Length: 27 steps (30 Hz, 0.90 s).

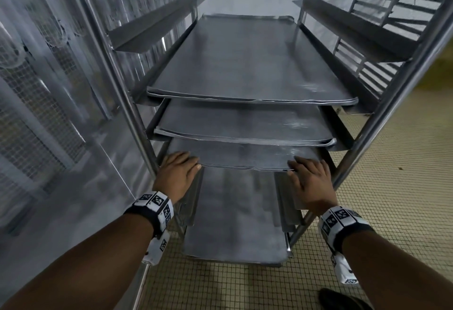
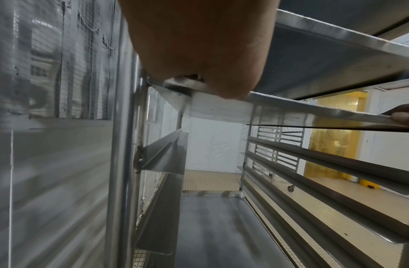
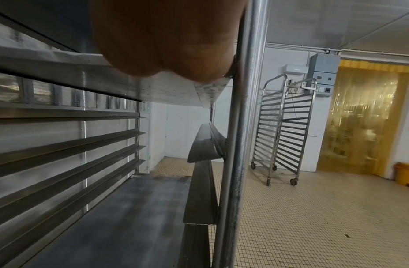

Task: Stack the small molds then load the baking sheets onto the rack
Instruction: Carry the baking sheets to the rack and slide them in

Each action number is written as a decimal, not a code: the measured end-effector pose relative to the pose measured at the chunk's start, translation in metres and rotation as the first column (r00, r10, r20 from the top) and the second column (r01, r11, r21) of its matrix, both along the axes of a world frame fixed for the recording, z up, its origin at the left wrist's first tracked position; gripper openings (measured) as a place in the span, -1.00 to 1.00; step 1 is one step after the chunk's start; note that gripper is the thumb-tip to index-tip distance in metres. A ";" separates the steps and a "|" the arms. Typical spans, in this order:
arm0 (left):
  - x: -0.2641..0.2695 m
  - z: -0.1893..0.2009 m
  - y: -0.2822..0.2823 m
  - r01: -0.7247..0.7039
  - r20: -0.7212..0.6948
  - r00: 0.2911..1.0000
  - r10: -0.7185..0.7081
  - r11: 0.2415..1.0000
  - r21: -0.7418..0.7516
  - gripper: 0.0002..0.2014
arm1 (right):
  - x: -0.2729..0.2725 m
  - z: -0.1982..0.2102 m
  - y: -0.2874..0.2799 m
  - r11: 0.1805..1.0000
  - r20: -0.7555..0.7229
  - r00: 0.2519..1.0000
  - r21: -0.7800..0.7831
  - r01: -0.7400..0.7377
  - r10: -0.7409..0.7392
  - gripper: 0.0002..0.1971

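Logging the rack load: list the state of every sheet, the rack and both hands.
rack: upright, topmost runners empty
top baking sheet: on runners, bare
second baking sheet: on runners, bare
third baking sheet: on runners, hands at its near corners
bottom baking sheet: on runners, bare
left hand: flat on near left corner
right hand: flat on near right corner

Four flat metal baking sheets (image 1: 247, 59) lie one above another in the tall steel rack (image 1: 378, 118). Behind it — rightward — stands another wheeled rack (image 3: 279, 127).
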State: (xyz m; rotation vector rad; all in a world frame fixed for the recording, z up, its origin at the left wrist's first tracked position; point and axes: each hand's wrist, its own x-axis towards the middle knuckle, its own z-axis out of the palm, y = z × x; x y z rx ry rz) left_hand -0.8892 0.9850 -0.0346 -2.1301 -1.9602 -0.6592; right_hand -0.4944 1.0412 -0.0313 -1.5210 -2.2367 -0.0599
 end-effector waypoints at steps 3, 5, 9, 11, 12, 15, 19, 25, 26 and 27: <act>0.002 0.001 -0.002 -0.011 0.020 1.000 0.011 1.000 -0.016 -0.47 | 0.000 0.001 -0.001 1.000 0.004 1.000 -0.019 0.001 -0.001 -0.42; 0.005 0.002 -0.008 -0.027 0.003 1.000 0.027 0.998 -0.060 -0.41 | -0.001 0.003 -0.003 0.999 0.004 1.000 -0.043 0.012 -0.012 -0.41; 0.007 -0.004 -0.030 -0.074 -0.107 0.993 0.047 0.960 -0.270 -0.20 | 0.000 0.001 -0.013 0.995 0.004 1.000 -0.096 -0.002 0.002 -0.45; 0.001 -0.004 -0.043 -0.033 -0.120 0.993 -0.006 0.947 -0.318 -0.20 | 0.006 -0.002 -0.027 0.997 -0.030 0.999 -0.078 -0.022 0.020 -0.48; -0.004 -0.002 -0.050 0.001 -0.110 0.993 -0.037 0.952 -0.306 -0.21 | 0.011 0.000 -0.034 0.998 -0.075 0.997 -0.057 -0.012 0.008 -0.50; -0.024 0.014 -0.074 -0.028 0.039 0.999 0.035 0.986 -0.166 -0.24 | 0.025 0.021 -0.050 0.985 -0.254 0.952 -0.019 0.172 -0.171 -0.49; -0.046 0.063 -0.087 -0.301 0.297 0.903 0.312 0.950 -0.083 -0.50 | 0.050 0.076 -0.048 0.906 -0.506 0.758 -0.135 0.401 -0.411 -0.52; -0.042 0.171 -0.055 -0.333 0.601 0.779 0.178 0.930 0.157 -0.48 | 0.062 0.174 -0.010 0.910 -0.607 0.726 0.011 0.414 -0.323 -0.36; -0.037 0.192 -0.048 -0.333 0.631 0.764 0.135 0.920 0.206 -0.53 | 0.063 0.193 -0.005 0.914 -0.605 0.740 0.047 0.402 -0.295 -0.33; -0.033 0.212 -0.043 -0.327 0.660 0.746 0.088 0.912 0.248 -0.55 | 0.062 0.212 -0.003 0.920 -0.608 0.750 0.080 0.384 -0.261 -0.36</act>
